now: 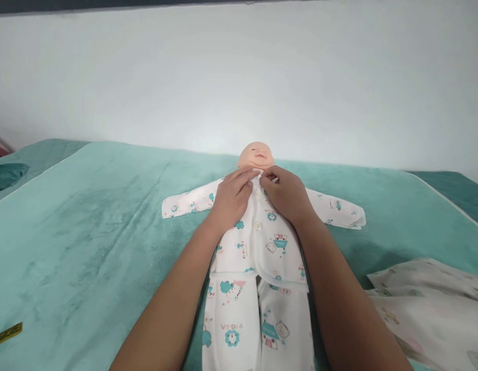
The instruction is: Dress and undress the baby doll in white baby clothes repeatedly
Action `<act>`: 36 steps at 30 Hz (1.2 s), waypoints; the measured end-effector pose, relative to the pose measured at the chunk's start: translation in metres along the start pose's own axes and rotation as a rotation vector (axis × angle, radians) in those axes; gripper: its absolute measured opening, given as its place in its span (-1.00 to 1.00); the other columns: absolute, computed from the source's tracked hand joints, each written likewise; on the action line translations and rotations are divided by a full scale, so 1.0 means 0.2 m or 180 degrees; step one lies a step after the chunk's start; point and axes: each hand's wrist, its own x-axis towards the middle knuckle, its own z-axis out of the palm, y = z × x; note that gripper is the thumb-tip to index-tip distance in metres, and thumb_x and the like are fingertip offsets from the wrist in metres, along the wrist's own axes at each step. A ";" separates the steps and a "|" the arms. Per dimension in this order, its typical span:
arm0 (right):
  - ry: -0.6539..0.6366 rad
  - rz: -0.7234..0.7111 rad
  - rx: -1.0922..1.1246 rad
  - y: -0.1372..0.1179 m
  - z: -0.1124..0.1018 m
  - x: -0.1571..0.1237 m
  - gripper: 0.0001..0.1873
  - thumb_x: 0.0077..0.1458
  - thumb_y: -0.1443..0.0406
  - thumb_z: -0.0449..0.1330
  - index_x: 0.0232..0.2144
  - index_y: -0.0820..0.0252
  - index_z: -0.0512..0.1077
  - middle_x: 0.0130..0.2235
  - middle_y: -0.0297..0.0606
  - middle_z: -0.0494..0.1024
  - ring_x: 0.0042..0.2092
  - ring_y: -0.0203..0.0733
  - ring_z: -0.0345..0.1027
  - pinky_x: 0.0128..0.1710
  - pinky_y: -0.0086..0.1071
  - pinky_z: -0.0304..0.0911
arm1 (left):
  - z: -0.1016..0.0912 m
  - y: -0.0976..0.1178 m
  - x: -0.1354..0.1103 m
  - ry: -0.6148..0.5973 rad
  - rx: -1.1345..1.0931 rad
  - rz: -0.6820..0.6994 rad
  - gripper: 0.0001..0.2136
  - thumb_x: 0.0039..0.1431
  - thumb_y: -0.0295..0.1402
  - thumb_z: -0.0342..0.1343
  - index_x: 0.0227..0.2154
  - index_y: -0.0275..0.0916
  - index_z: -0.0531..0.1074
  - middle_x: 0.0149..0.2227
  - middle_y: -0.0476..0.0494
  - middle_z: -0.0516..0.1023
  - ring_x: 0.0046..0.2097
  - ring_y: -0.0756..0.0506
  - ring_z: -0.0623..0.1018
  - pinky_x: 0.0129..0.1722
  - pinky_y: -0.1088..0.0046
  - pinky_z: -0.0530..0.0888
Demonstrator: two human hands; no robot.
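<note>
A baby doll (257, 153) lies on its back, dressed in a white printed jacket (279, 247) and matching trousers (233, 319). Both jacket sleeves stretch out to the sides. At the collar, just below the doll's chin, my left hand (234, 195) rests on the jacket with its fingers together, reaching to the neckline. My right hand (287, 189) is bent into a pinch on the other side of the collar. What lies between its fingertips is hidden, probably the collar edge. A button (257, 226) shows lower on the jacket front.
A green plush sheet (107, 247) covers the surface under the doll. To the right lies a crumpled white printed cloth (435, 309). A yellow and black label (6, 335) is at the lower left. A white wall (239, 77) rises behind the doll's head.
</note>
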 end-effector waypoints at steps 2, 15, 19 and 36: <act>0.0053 0.0009 0.0161 0.01 0.00 0.00 -0.84 0.06 0.22 0.07 -0.49 0.12 0.36 -0.41 -0.34 0.49 -0.39 -0.24 0.25 -0.32 -0.32 0.14 | 0.00 0.00 0.00 -0.0007 0.0008 0.0002 -0.63 0.30 -0.41 -0.16 0.02 -0.08 0.48 0.19 0.00 0.43 0.25 -0.09 0.34 0.29 0.23 0.24; 0.0805 0.0380 0.0767 0.02 0.02 -0.03 -0.85 0.04 0.20 0.11 -0.44 0.14 0.41 -0.40 -0.34 0.49 -0.42 -0.27 0.26 -0.34 -0.36 0.19 | -0.01 -0.01 -0.01 0.0065 -0.0263 0.0133 -0.66 0.26 -0.46 -0.12 -0.09 -0.12 0.53 0.12 -0.10 0.45 0.21 -0.09 0.39 0.26 0.28 0.26; 0.1074 0.0454 0.0709 0.00 0.00 -0.15 -0.84 0.09 0.16 0.10 -0.39 0.12 0.37 -0.45 -0.36 0.45 -0.47 -0.27 0.23 -0.39 -0.36 0.17 | -0.03 0.02 -0.09 0.0007 -0.0538 0.0096 -0.78 0.25 -0.39 -0.01 -0.23 -0.13 0.56 0.14 -0.10 0.45 0.21 -0.13 0.38 0.25 0.24 0.28; -0.0708 0.0174 0.0767 -0.04 -0.12 -0.27 -0.88 0.08 0.21 0.13 -0.43 0.12 0.35 -0.48 -0.44 0.32 -0.49 -0.33 0.13 -0.49 -0.40 0.04 | -0.06 0.04 -0.12 -0.0139 -0.0717 -0.0093 -0.88 0.22 -0.34 0.12 -0.27 -0.10 0.56 0.17 -0.05 0.43 0.20 -0.17 0.37 0.21 0.19 0.28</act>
